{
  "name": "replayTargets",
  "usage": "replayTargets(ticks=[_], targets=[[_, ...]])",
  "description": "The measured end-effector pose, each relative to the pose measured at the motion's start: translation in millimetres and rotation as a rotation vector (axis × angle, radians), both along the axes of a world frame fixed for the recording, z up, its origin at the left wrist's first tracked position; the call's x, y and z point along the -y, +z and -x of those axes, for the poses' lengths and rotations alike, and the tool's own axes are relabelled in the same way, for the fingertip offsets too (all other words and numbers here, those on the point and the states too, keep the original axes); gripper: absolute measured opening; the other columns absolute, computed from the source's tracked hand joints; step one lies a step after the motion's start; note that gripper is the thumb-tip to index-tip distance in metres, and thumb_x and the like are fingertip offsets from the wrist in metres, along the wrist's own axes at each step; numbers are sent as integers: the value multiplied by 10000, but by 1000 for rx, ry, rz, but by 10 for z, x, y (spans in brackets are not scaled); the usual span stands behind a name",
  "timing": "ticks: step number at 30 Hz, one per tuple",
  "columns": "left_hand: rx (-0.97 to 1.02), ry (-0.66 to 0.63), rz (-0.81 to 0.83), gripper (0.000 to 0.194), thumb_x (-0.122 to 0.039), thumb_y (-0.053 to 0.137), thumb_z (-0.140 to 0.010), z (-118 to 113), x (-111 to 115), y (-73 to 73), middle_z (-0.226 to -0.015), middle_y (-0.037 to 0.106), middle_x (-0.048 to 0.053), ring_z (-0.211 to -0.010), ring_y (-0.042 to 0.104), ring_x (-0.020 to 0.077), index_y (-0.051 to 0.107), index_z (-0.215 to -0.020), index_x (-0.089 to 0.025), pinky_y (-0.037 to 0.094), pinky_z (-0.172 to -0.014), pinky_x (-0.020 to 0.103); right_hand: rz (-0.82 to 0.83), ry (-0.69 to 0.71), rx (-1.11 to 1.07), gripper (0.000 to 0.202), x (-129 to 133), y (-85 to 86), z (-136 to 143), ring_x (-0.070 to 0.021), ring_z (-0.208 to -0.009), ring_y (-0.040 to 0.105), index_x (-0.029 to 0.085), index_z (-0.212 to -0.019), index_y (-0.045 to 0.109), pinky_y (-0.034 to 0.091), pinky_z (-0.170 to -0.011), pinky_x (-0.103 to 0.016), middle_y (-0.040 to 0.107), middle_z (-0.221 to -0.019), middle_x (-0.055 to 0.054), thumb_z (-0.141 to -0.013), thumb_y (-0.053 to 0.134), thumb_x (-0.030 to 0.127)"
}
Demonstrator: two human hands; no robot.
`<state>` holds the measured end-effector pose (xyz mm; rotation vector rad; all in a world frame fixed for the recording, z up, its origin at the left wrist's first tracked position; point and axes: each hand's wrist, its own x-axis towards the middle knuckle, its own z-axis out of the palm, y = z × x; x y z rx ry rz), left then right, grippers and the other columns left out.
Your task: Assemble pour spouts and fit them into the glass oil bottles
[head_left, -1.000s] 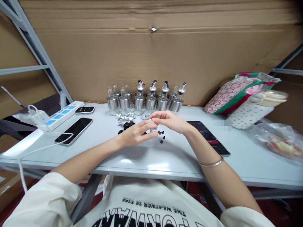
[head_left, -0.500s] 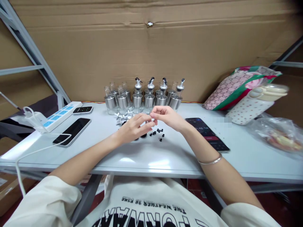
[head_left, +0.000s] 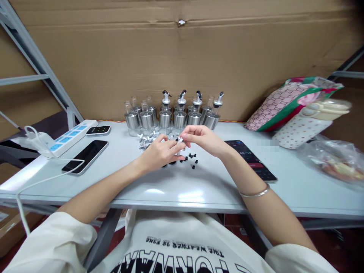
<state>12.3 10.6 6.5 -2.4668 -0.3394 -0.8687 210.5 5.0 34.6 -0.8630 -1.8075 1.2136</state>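
Observation:
My left hand [head_left: 159,153] is closed around a silver pourer spout [head_left: 179,140], which shows only in part between the fingers, with a dark bit near its top. Thumb and fingertips of my right hand [head_left: 202,139] are pinched together against that spout; whatever is between them is too small to make out. Small black caps [head_left: 192,156] lie scattered just below my right hand. Beside my left hand sits a pile of loose silver pourer parts [head_left: 145,140]. Larger black round pieces [head_left: 172,162] are partly hidden under my left hand.
Behind my hands stand several glass bottles with steel sleeves [head_left: 147,120], some topped with pourers [head_left: 182,99]. A phone [head_left: 87,156], a small device [head_left: 98,130] and a power strip [head_left: 74,135] lie left. Another phone [head_left: 253,161], a tumbler [head_left: 305,127] and bags [head_left: 292,104] are right.
My left hand has turned slightly, so the pourer spout now shows between its fingers. My right fingertips stay close to it. The view has shifted a little.

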Motion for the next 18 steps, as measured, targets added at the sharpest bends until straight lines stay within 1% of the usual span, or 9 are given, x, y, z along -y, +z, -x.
replayTargets(ticks=[3, 5, 7, 9, 10, 11, 13, 15, 18], targets=[[39, -21, -15, 268, -393, 333, -994, -11, 35, 34, -720, 653, -12, -608, 563, 106, 456, -1062, -165, 359, -705, 262, -5, 32, -24, 317, 7, 8, 3, -112, -608, 513, 164, -715, 572, 389, -633, -265, 558, -599, 21, -794, 648, 462], [31, -18, 8, 261, -392, 334, -995, -6, 44, 41, -719, 656, -14, -607, 561, 107, 453, -1067, -172, 352, -705, 265, -54, 3, 37, 351, -11, 22, -36, -120, -629, 522, 168, -692, 556, 401, -655, -274, 562, -614, 11, -814, 604, 493], [5, -19, 47, 253, -395, 345, -993, 6, 41, 37, -748, 668, -9, -618, 568, 107, 453, -1067, -178, 353, -728, 270, -112, -70, 219, 374, -59, 24, -126, -126, -627, 515, 170, -676, 559, 397, -636, -276, 569, -629, 2, -814, 580, 517], [-21, -24, 79, 242, -388, 349, -993, 17, 36, 30, -794, 682, 2, -634, 579, 107, 452, -1066, -181, 357, -756, 277, -141, -145, 491, 341, -132, 3, -255, -131, -600, 500, 171, -686, 597, 375, -581, -270, 575, -625, -1, -768, 630, 500], [-31, -27, 91, 233, -380, 351, -993, 21, 34, 28, -814, 687, 6, -643, 585, 108, 451, -1066, -183, 359, -768, 282, -133, -158, 608, 312, -172, -17, -323, -135, -591, 500, 172, -700, 621, 367, -560, -268, 584, -626, -3, -736, 664, 479], [-38, -31, 98, 223, -372, 353, -994, 22, 32, 27, -831, 692, 9, -653, 591, 110, 450, -1068, -186, 361, -778, 286, -110, -139, 697, 294, -210, -42, -386, -140, -586, 507, 174, -716, 640, 367, -546, -268, 597, -629, -7, -707, 692, 464], [-38, -44, 99, 199, -356, 367, -992, 19, 34, 30, -853, 699, 9, -672, 600, 112, 447, -1069, -191, 365, -790, 291, -62, -75, 792, 298, -273, -101, -481, -152, -586, 536, 183, -759, 669, 386, -535, -271, 625, -653, -16, -653, 739, 452], [-28, -67, 86, 180, -342, 388, -987, 12, 39, 37, -856, 702, 5, -677, 603, 109, 447, -1061, -189, 371, -794, 289, -40, -30, 819, 302, -308, -159, -521, -159, -575, 555, 195, -790, 683, 403, -525, -275, 641, -661, -16, -612, 774, 422], [-12, -94, 65, 156, -318, 412, -981, 7, 45, 46, -836, 697, 1, -671, 602, 104, 451, -1044, -180, 380, -791, 281, -27, -1, 817, 266, -318, -217, -499, -153, -545, 558, 211, -797, 690, 406, -513, -270, 637, -632, 6, -578, 796, 319]])
